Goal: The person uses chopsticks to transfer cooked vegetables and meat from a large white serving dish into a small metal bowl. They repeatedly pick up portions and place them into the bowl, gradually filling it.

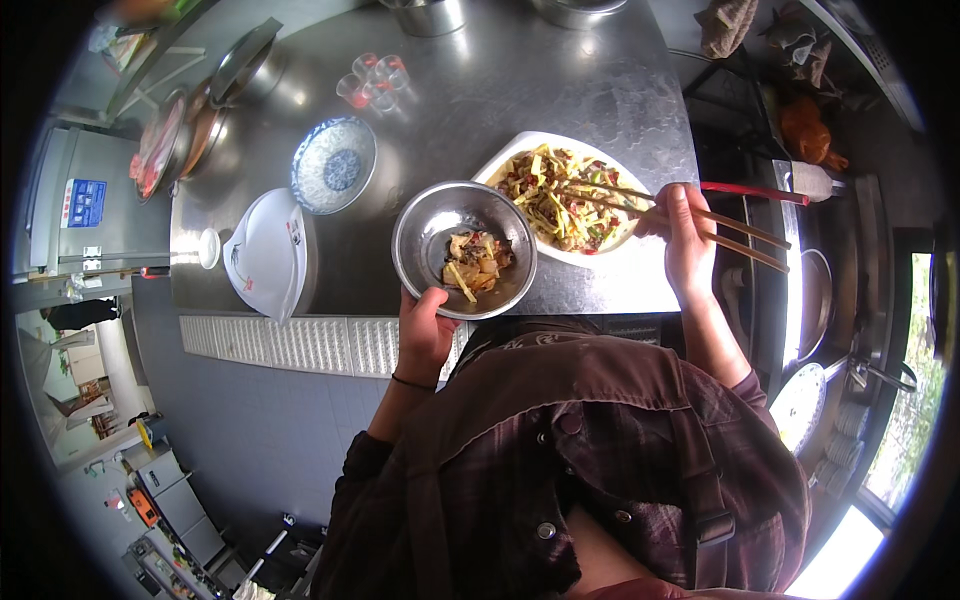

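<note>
My left hand point(427, 330) grips the near rim of a round stainless steel bowl point(416, 240), thumb on top. Some cooked food point(477, 262) with yellow strips and red bits lies in the bowl. To the right, my right hand point(686, 232) holds a pair of wooden chopsticks point(739, 225). Their tips reach into a heap of mixed food point(562, 202) with yellow strips and red and green pieces. That heap fills a white plate point(529, 141) on the steel table point(480, 112). The steel bowl overlaps the plate's left edge in this view.
A blue and white bowl point(334, 165) and white leaf-shaped plates point(262, 255) stand at the left, beside a small white dish point(210, 249). Several small clear cups point(375, 82) sit farther back. Steel pots point(427, 16) line the far edge. A red stick point(757, 193) extends beyond the table's right edge.
</note>
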